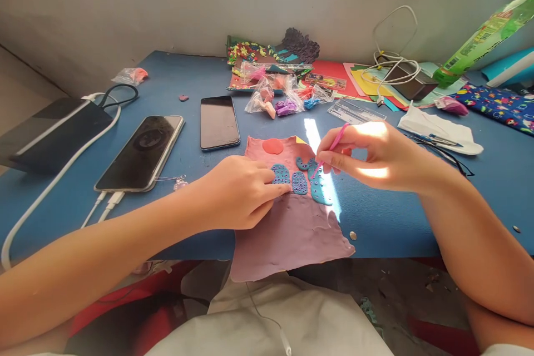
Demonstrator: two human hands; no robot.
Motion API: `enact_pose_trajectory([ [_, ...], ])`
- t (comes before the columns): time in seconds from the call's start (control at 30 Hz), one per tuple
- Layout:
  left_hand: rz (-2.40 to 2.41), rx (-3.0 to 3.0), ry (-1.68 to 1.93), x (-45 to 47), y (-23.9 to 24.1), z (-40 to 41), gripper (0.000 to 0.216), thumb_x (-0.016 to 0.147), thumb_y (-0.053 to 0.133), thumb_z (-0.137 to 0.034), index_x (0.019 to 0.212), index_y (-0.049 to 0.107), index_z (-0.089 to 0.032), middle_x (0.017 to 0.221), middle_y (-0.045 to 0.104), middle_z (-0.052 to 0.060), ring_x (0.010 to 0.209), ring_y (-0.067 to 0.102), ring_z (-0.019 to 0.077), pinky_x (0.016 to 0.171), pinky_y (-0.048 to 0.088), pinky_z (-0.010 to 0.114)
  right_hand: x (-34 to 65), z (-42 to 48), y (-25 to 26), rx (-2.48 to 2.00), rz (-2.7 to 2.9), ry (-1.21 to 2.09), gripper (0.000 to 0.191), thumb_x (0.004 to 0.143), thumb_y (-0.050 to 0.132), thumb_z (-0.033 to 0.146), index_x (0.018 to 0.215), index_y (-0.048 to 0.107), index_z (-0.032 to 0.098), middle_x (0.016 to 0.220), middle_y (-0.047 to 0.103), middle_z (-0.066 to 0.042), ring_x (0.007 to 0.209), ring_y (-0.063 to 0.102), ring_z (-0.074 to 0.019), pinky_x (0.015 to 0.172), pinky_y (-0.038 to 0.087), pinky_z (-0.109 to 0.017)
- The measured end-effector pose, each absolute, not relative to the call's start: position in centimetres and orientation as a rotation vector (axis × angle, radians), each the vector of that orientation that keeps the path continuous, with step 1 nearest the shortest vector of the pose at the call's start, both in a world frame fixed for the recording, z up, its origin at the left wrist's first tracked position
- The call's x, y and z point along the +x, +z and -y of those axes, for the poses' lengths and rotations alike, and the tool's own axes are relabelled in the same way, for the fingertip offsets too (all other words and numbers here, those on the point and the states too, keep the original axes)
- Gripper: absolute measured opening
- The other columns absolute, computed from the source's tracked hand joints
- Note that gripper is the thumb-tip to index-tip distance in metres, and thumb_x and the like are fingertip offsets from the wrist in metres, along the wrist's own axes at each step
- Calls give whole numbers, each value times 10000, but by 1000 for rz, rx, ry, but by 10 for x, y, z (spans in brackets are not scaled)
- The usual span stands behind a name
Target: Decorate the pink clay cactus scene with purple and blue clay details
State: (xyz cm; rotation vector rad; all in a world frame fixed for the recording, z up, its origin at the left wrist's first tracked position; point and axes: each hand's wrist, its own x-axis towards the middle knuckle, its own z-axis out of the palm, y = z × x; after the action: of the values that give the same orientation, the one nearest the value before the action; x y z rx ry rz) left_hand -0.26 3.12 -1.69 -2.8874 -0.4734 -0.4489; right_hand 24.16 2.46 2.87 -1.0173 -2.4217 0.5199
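Observation:
A sheet of clay artwork (287,239), pink above and mauve below, lies at the table's front edge with its lower end hanging past it. On it are a red-orange disc (272,147) and blue clay shapes (299,182) dotted with small purple spots. My left hand (246,192) rests on the sheet's left side, holding nothing, its index finger stretched onto the lower edge of the left blue shape. Pinched in my right hand (367,156) is a thin pink clay modelling tool (340,136). Its tip points down at the right-hand blue shape, but contact is hard to tell.
Two phones (219,122) (139,153) and a black box with cables (54,128) are on the left. Bagged clay pieces (287,105) lie at the back. Rightward are a white cable (392,67), a green bottle (484,39) and white tissue (442,128).

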Motion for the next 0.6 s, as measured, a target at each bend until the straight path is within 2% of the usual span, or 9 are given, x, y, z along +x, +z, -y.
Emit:
enact_pose_trajectory([
  [0.2,467,-2931,-342,-4,-14,-35,353,850,392,-163,1031,691,-215,619,624,10,541,553,141,466,355,268,257,-29,39,-1073,2574,570,275,906,517,309,674,626,210,553,580,28,472,500,-85,404,337,-248],
  [0.33,475,-2925,-353,-3,-15,-34,347,842,403,-166,1037,683,-226,587,632,2,510,559,139,456,333,260,259,-29,37,-1067,2628,543,264,894,532,282,672,653,205,526,570,29,446,477,-80,388,306,-250],
  [0.4,485,-2873,-423,-1,-17,-33,307,849,405,-178,958,689,-209,557,619,-2,481,543,132,442,312,261,259,-29,37,-1068,2630,536,253,893,526,264,689,664,204,525,574,32,433,460,-73,376,293,-244],
  [0.47,492,-2800,-532,1,-18,-31,274,875,416,-208,800,679,-198,516,593,-10,449,512,119,428,292,262,258,-29,38,-1079,2607,522,255,894,523,261,686,662,207,517,567,40,419,436,-62,370,286,-233],
  [0.6,546,-2659,-680,0,-14,-30,511,931,440,-316,438,472,-184,361,439,-26,364,364,88,404,245,253,259,-33,38,-1105,2547,470,315,905,520,295,619,615,202,509,555,43,426,447,-58,386,301,-228],
])
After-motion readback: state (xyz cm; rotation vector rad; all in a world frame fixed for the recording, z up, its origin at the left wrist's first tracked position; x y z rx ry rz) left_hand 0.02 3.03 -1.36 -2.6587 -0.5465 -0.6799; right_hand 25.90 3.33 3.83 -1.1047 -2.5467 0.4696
